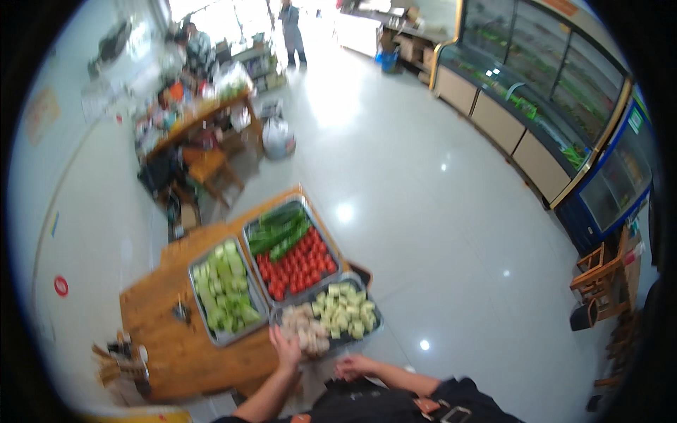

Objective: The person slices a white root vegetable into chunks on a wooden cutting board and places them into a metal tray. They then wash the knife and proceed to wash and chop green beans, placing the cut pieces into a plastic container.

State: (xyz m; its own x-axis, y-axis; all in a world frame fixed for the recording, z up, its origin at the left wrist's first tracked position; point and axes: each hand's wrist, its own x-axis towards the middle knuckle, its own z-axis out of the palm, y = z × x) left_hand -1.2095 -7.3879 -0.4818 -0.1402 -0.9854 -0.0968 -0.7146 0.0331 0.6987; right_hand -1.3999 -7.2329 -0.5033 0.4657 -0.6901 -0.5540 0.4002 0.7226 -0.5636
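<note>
At near right end of wooden table (194, 366), dark tray (345, 340): pale chunks (310, 330) left, light-green cubes (345, 310) right. Left hand (285, 348) at tray's near left edge, fingers slightly spread beside pale chunks; grip unclear. Right hand (357, 367) nearer, fingers curled, cannot tell whether holding anything.

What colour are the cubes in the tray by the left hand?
Pale green; the cubes show best in the head view.

Glossy pale floor (423, 204); white wall (102, 225) left; display cabinet (497, 125) right.
</note>
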